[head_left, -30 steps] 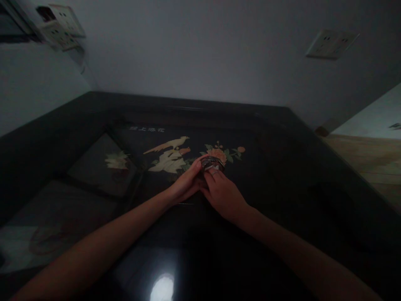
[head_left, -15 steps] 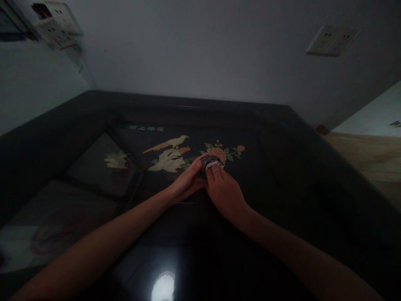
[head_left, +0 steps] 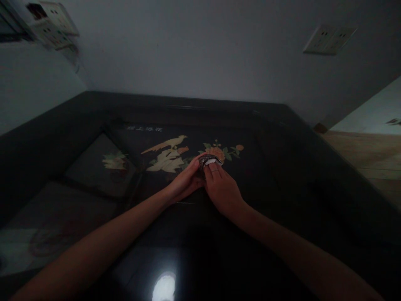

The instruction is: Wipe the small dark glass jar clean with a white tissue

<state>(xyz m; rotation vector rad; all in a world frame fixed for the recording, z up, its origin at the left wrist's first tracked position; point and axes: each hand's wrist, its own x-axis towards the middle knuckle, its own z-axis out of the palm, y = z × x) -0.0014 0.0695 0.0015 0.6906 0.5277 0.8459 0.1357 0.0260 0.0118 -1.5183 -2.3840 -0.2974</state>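
The small shiny object (head_left: 209,160) sits on the black table (head_left: 282,167), right at the tips of my fingers, on the inlaid picture between the pale bird (head_left: 166,150) and the orange flower (head_left: 219,151).

The table fills most of what I see. It is glossy and dark, with a bright spot of reflected light (head_left: 163,288) near its close edge and a smaller inlaid panel (head_left: 114,161) off to my left. Behind it is a plain grey wall with a socket plate (head_left: 328,39) high on the right and more sockets (head_left: 52,23) high on the left. A strip of wooden floor (head_left: 360,154) shows past the table's right side.

Both my forearms run in from the near edge and meet at the middle. My left hand (head_left: 184,184) comes in from the left, and its fingertips touch the object's left side. My right hand (head_left: 221,188) lies just beside it, with its fingers laid over the object's near and right side, so the two hands grasp it between them. My thumbs are hidden, and the light is too dim to say how firm the hold is.

From both hands the object lies straight ahead, away from my body, with the flower just beyond it. It looks roundish and dark with a pale patch, and I cannot make out a long axis. Neither hand is clearly nearer, though the right covers more of it. A thin ring (head_left: 214,170) shows on one right finger.
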